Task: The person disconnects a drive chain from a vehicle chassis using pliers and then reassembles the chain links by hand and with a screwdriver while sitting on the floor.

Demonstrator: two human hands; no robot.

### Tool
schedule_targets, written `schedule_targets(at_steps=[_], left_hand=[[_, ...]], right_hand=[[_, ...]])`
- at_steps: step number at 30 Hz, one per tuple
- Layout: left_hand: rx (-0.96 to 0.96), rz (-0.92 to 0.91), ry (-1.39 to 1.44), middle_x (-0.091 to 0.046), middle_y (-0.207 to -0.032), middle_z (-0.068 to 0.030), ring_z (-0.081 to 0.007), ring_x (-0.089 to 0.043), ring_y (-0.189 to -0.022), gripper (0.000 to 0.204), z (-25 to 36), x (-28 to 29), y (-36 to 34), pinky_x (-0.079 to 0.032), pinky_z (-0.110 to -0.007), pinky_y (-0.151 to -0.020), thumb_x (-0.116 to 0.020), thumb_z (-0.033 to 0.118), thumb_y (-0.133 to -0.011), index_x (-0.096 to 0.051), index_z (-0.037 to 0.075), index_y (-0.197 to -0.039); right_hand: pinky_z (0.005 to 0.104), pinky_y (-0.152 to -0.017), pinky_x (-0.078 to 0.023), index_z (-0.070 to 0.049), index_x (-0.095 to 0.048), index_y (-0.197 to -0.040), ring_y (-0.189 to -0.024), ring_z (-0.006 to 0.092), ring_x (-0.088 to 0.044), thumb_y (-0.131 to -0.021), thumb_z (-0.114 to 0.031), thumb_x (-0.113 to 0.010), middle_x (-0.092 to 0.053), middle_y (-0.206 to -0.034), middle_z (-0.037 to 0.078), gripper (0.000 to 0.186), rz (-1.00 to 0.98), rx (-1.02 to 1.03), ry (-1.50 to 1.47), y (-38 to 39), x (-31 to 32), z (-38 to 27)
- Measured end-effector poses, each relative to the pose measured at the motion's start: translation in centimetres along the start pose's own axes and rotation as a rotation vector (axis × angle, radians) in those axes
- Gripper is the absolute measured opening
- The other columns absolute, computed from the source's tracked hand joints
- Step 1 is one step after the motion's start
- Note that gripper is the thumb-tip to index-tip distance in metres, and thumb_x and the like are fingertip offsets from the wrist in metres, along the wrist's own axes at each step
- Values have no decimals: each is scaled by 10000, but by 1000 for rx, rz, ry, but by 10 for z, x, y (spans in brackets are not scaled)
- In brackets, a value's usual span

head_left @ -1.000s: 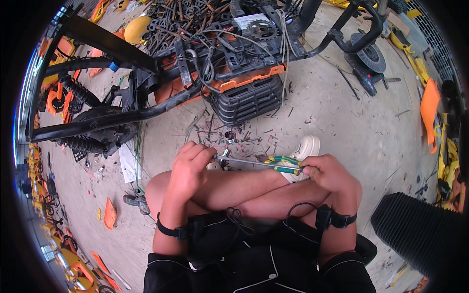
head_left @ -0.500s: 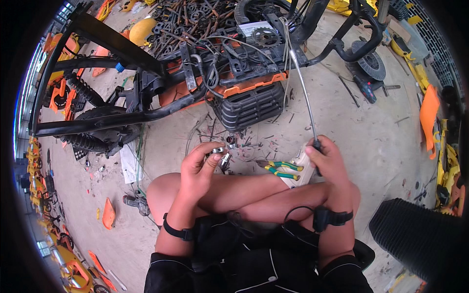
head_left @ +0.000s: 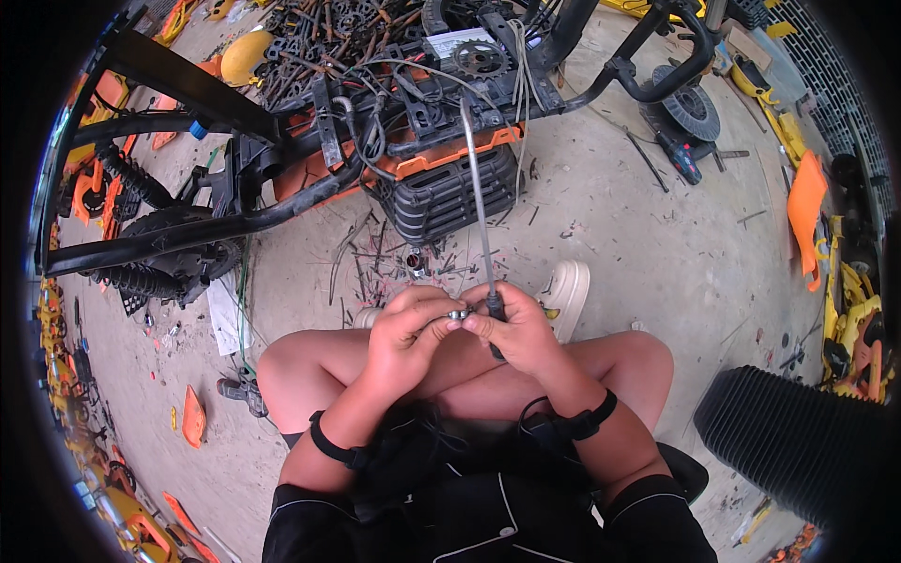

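My left hand [head_left: 405,340] pinches a small shiny metal part [head_left: 457,315] between thumb and fingertips, in front of my crossed legs. My right hand [head_left: 522,328] is closed round the black handle of a long screwdriver [head_left: 481,202]. Its metal shaft points up and away, toward the vehicle frame. The right fingertips meet the left ones at the metal part; whether they also grip it is hard to make out. Beyond the hands stands a black motorbike-like frame [head_left: 263,220] with cables, an orange panel [head_left: 441,161] and a black ribbed box [head_left: 455,199] low on it.
A cream shoe [head_left: 569,293] is just beyond my right hand. Small scraps and a metal ring-shaped piece [head_left: 415,263] lie on the floor. A power drill [head_left: 682,161] rests at the right, a black ribbed object [head_left: 784,436] nearer. Rusty parts [head_left: 328,47] are heaped behind the frame.
My right hand has come left with the screwdriver to meet my left hand, which has shifted slightly right and down. The green-and-yellow pliers by the shoe are now mostly hidden.
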State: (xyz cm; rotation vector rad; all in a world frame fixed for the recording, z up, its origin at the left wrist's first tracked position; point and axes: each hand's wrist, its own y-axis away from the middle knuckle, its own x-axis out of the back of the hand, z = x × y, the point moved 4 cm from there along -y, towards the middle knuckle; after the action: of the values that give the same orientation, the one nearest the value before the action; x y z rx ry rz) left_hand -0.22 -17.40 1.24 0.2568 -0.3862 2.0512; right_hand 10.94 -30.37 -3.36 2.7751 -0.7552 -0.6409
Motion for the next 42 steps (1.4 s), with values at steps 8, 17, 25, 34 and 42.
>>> schedule_targets(at_steps=[8, 17, 25, 34, 42], left_hand=[[-80, 26, -32, -712, -1017, -128, -297, -679, -964, 159, -7, 1, 1, -538, -376, -844, -715, 22, -875, -694, 16, -1033], [30, -59, -32, -683, -982, -116, -268, -639, -932, 145, 3, 0, -4, -502, -363, -841, -725, 44, -878, -689, 6, -1014], [210, -159, 40, -682, -980, -116, -245, -622, -905, 170, -2, -4, -1, -489, -343, -817, -751, 64, -865, -706, 2, -1017], [151, -120, 122, -686, -1000, -117, -243, -646, -939, 201, -6, 4, -1, -513, -340, -859, -749, 50, -863, -733, 18, -1061], [129, -105, 92, -686, -980, -120, -245, -657, -913, 197, -8, 2, 1, -523, -342, -828, -753, 56, -858, -741, 21, -1051]], right_hand=[[322, -916, -506, -9, -625, -1025, -1010, 168, -624, -904, 17, -708, -676, -1055, 102, 149, 75, 336, 246, 3, 1, -10], [223, -645, -496, -33, -554, -983, -719, 67, -571, -906, 31, -695, -666, -1038, 99, 173, 83, 263, -130, 3, 12, -10], [216, -601, -494, -50, -540, -960, -657, 62, -563, -910, 18, -695, -668, -1044, 122, 176, 43, 234, -212, 4, 11, -7], [227, -622, -498, -51, -553, -959, -703, 70, -575, -907, 9, -703, -673, -1029, 103, 170, 27, 173, -155, 0, 12, -10], [249, -747, -490, -42, -572, -949, -862, 90, -593, -900, 20, -704, -675, -1024, 85, 154, 23, 197, -26, -3, 11, -5]])
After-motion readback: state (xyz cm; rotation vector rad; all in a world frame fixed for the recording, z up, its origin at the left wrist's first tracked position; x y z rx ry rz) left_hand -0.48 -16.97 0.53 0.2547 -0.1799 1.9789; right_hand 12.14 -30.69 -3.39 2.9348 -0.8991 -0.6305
